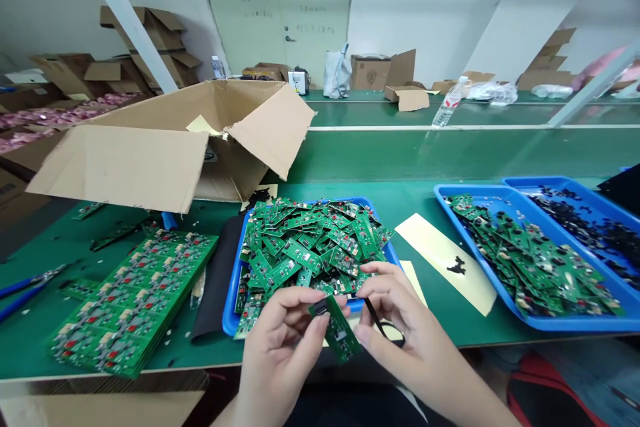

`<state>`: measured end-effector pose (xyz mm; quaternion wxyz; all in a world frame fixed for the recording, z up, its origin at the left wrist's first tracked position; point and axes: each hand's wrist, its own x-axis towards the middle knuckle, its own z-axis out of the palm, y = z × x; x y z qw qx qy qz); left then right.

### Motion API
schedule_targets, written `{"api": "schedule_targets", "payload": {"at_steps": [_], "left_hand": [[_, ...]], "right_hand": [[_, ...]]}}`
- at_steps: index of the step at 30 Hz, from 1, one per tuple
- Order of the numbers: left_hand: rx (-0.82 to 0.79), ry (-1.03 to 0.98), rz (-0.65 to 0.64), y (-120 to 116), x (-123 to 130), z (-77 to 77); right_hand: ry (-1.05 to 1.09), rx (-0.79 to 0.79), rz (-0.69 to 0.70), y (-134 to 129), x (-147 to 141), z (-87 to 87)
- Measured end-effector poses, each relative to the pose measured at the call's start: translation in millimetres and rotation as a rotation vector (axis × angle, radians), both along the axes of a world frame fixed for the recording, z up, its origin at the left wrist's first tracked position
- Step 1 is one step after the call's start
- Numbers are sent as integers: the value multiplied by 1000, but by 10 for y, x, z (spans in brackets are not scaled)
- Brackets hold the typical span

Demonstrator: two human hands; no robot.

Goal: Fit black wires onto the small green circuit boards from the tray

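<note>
Pinching a small green circuit board (pixel 344 340) by its upper end: our left hand (pixel 285 337), thumb and fingers closed on it. Board is tilted, lower end free, at the near edge of the middle blue tray (pixel 231 310). Our right hand (pixel 405 320) is just beside it, fingers curled shut around a thin black strip-like item (pixel 371 311); we can't tell exactly what it is. Loose boards (pixel 305 247) heap up in that tray. To our left, stacked board panels (pixel 135 300), then blue-handled pliers (pixel 30 288). To our right, cream paper (pixel 430 243) bearing black bits (pixel 456 267), then another blue tray (pixel 560 325) of boards.
</note>
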<state>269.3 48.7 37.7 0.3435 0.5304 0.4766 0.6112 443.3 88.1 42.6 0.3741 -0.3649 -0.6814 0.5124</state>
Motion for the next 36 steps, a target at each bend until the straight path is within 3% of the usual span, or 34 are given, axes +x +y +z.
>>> {"api": "schedule_targets", "payload": {"at_steps": [3,6,13,17,20,23,26,36], "left_hand": [[-39,-8,12,7,19,25],[-46,-4,47,31,12,23],[94,331,181,175,-97,-39],[108,434,182,203,-138,-63],[220,480,192,210,-139,-74],[292,528,183,222,-123,-93],[251,526,182,234,-97,-133],[58,223,142,365,14,-313]], "right_hand": [[127,-82,26,-87,-55,-69],[167,-58,-10,-120,-100,-131],[107,378,-197,-214,-223,-354],[142,476,-256,-255,-291,-442],[156,387,-337,-293,-328,-467],[247,169,-412,-333,-365,-464],[361,-5,-425,-354,-407,-458],[547,-165,-529,-294,-524,-652]]}}
